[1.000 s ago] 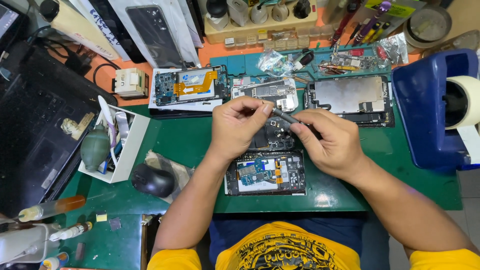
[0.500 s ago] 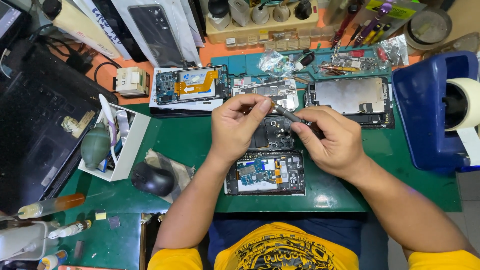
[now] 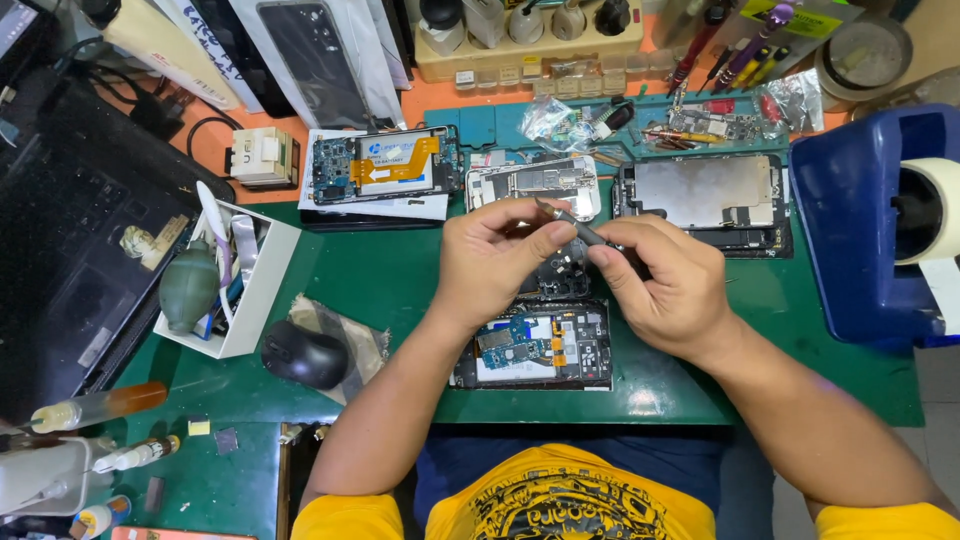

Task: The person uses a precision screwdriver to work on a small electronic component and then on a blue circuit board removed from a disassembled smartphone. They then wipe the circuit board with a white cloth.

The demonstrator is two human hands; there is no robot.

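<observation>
**Fine work over an opened phone**

Above the green desk [image 3: 400, 280], the right hand [image 3: 665, 290] pinches slim metal tweezers [image 3: 570, 224], fingers closed; the tool's long axis runs toward ten o'clock. The left hand [image 3: 490, 255] pinches a small part. A slip could drop it onto the dismantled black phone [image 3: 535, 345] below.

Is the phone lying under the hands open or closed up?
Open. The phone lies with its back cover off, its circuit boards and connectors bare, below the left hand and right hand.
</observation>
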